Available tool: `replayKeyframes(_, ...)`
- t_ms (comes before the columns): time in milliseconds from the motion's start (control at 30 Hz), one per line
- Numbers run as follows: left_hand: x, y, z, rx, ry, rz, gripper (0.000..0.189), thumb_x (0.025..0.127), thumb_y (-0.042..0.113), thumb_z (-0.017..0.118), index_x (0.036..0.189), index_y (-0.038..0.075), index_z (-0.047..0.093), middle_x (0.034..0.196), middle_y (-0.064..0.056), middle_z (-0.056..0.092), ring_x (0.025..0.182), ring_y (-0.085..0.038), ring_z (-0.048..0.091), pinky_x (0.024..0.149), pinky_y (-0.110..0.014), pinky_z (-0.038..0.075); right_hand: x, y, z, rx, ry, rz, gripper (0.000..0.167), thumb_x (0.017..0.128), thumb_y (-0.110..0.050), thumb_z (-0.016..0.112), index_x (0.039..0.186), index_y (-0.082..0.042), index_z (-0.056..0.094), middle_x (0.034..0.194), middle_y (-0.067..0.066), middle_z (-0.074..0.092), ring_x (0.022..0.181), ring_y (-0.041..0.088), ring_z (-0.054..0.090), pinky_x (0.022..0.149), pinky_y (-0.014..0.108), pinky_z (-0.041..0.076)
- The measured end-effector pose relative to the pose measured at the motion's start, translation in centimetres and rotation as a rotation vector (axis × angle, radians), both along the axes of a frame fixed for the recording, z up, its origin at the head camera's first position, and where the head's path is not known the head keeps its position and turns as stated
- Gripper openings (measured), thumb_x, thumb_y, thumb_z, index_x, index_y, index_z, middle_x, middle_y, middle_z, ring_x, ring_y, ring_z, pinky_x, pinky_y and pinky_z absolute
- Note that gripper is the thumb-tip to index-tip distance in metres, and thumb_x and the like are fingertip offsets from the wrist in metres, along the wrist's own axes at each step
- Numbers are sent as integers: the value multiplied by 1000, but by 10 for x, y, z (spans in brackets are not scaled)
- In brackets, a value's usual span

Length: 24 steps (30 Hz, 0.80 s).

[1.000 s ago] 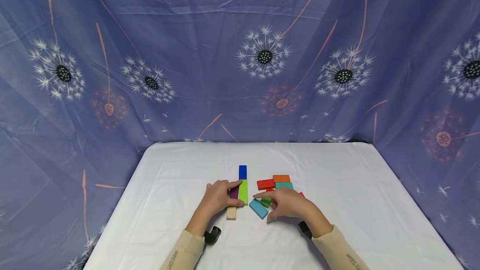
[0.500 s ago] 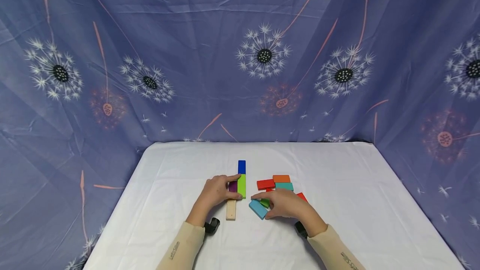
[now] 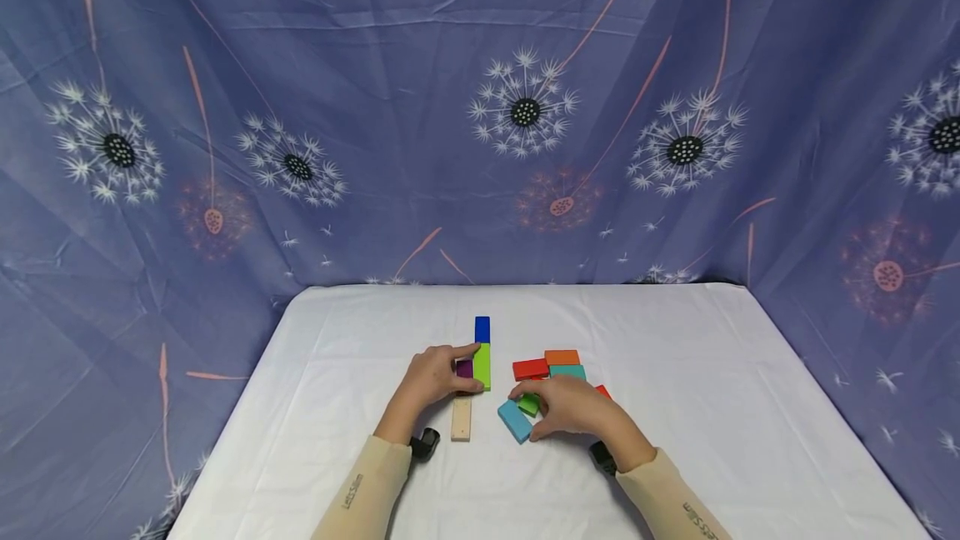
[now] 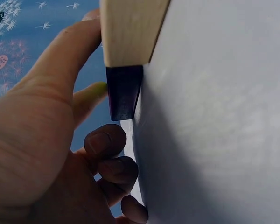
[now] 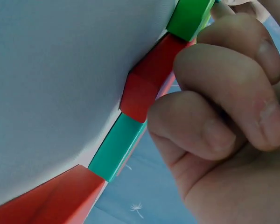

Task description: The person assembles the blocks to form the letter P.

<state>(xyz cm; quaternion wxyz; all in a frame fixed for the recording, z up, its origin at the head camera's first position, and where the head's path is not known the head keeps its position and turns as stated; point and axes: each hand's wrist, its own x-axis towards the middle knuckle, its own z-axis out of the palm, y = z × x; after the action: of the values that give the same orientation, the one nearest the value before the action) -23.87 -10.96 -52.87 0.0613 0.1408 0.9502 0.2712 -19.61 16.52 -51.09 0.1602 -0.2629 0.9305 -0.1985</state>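
My left hand [image 3: 431,376] pinches a lime green block [image 3: 482,367] between thumb and forefinger, one at each end. A blue block [image 3: 482,329] lies against its far end. Beside the lime block is a purple block [image 3: 464,368], partly covered by the hand; in the left wrist view that purple block [image 4: 125,93] meets the end of a plain wooden block [image 4: 130,35]. My right hand [image 3: 568,407] has forefinger and thumb at opposite ends of a light blue block [image 3: 514,422], its other fingers curled in the right wrist view. A green block [image 3: 529,404] shows under the right hand.
Beyond the right hand lie a red block [image 3: 530,369], an orange block [image 3: 562,357] and a teal block [image 3: 567,372]. Another red block [image 3: 603,392] peeks out behind the wrist. A white cloth [image 3: 360,340] covers the table, with a blue patterned curtain [image 3: 405,148] behind.
My left hand has slid away from me with the lime block, and the blue block has moved ahead of it. My right fingers have closed in on the light blue block, which has turned slightly.
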Motion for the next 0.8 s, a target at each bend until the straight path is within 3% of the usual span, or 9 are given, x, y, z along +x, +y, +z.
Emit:
replayKeyframes(200,-5,0,-1,3,-4,3,79,77,53,92,148,33,64,91,0,70,79,-15,54,71,-33,45,-12,4,2,-96,-13,-80,62,77,-40,94,133,-32,69,89,-9,65,77,11,54,69,32,47)
replayKeyframes(333,-9,-2,-3,-15,5,8,80,76,56,91,148,33,64,84,4,65,77,-13,52,70,-33,42,-28,4,9,-174,2,-150,63,80,-40,93,137,-30,67,78,-5,62,68,13,50,62,30,42)
replayKeyframes(467,-13,-3,-5,-33,16,16,81,76,57,91,148,33,65,80,5,62,74,-13,51,73,-35,42,-49,-1,17,-226,40,-244,63,82,-39,91,139,-29,66,62,-4,47,54,12,39,53,28,34)
replayKeyframes(567,-15,-3,-5,-31,12,23,81,76,58,91,148,33,65,77,4,59,74,-14,51,74,-35,41,-65,-8,20,-231,78,-305,63,84,-37,90,141,-27,65,60,-4,41,52,12,35,52,28,31)
replayKeyframes(700,-18,-3,-5,-18,7,28,80,76,58,90,148,33,65,75,3,55,75,-15,51,77,-36,40,-86,-18,20,-198,106,-355,65,85,-40,89,143,-25,64,65,0,52,59,15,45,53,29,35)
replayKeyframes(800,-20,-2,-4,-5,7,26,79,77,58,90,148,32,65,72,3,54,72,-14,50,75,-36,39,-101,-25,17,-177,108,-387,66,86,-44,88,144,-25,64,81,4,66,71,17,56,57,30,42)
